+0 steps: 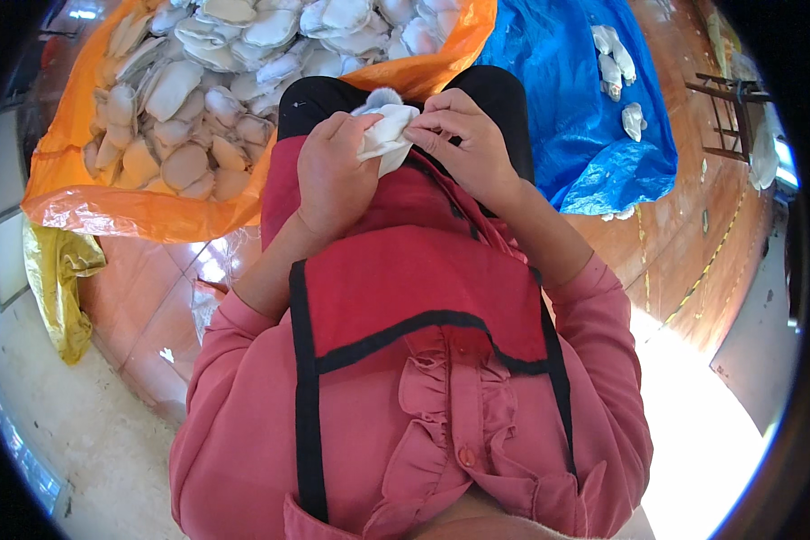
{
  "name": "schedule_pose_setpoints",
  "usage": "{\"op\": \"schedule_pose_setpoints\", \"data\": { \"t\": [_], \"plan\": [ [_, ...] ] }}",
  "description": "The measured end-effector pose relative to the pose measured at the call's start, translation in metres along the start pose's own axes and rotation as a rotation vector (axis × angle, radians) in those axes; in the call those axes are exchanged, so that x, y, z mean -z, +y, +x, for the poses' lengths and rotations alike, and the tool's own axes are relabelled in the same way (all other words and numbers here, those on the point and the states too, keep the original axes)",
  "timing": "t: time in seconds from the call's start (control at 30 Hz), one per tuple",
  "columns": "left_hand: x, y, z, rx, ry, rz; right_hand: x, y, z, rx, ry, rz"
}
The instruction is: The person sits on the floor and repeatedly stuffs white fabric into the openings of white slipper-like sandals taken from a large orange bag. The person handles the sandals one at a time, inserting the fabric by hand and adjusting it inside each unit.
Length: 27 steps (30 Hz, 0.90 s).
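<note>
My left hand [333, 171] and my right hand [463, 139] both hold one small white fabric piece [385, 130] over my lap, above a red apron with black trim [396, 279]. The fingers of both hands pinch its edges. The piece has a grey fuzzy tip at its top. Part of it is hidden between my hands.
A large orange sheet [108, 202] at the upper left carries a heap of several white and cream fabric pieces [198, 81]. A blue tarp [585, 117] at the upper right has a few white pieces on it. A yellow bag [58, 279] lies on the floor at the left.
</note>
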<state>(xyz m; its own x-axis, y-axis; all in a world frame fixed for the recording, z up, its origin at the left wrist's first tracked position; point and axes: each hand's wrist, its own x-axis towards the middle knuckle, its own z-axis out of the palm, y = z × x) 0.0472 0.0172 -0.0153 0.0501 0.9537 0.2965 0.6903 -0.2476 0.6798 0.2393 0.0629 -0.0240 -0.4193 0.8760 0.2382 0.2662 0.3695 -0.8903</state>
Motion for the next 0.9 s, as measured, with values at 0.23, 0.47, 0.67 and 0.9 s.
{"op": "schedule_pose_setpoints", "data": {
  "t": [0.23, 0.47, 0.67, 0.9],
  "plan": [
    [-0.007, -0.001, 0.001, -0.106, 0.009, 0.062, -0.007, -0.008, -0.002, -0.183, -0.011, -0.127],
    [-0.018, -0.004, -0.002, -0.294, -0.066, 0.08, -0.02, 0.007, -0.02, -0.364, 0.008, 0.039],
    [-0.013, -0.003, 0.001, -0.331, -0.122, 0.084, -0.01, 0.003, -0.023, -0.68, -0.13, 0.442],
    [-0.001, -0.025, -0.004, -0.255, -0.184, 0.131, 0.031, -0.026, -0.01, -0.574, -0.158, 0.668]
  ]
}}
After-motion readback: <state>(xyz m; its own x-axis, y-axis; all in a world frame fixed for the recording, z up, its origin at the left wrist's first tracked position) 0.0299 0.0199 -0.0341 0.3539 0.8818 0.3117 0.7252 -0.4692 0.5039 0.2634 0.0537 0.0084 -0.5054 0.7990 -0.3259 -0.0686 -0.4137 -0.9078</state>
